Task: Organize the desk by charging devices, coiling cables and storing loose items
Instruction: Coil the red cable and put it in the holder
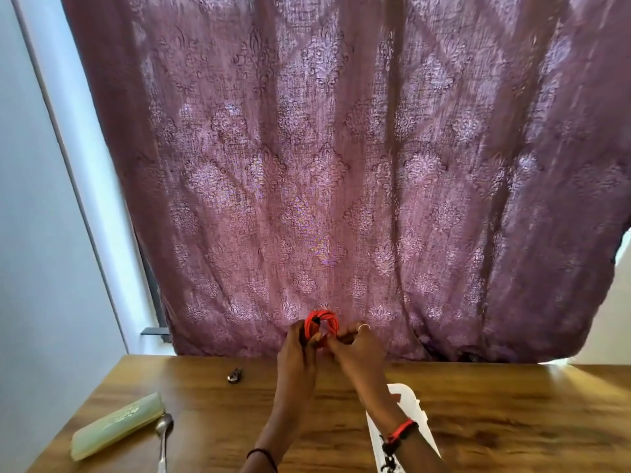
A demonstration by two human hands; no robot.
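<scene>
While fingers of my left hand and right hand pinch the round red cable coil, smooth wooden tabletop spreads below.

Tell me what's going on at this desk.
A person holds a coiled red cable above the desk. The left hand grips the coil and the right hand pinches its side. The coil looks wound up but is not yet put away. A pale case, a spoon and a white item lie on the desk.
</scene>
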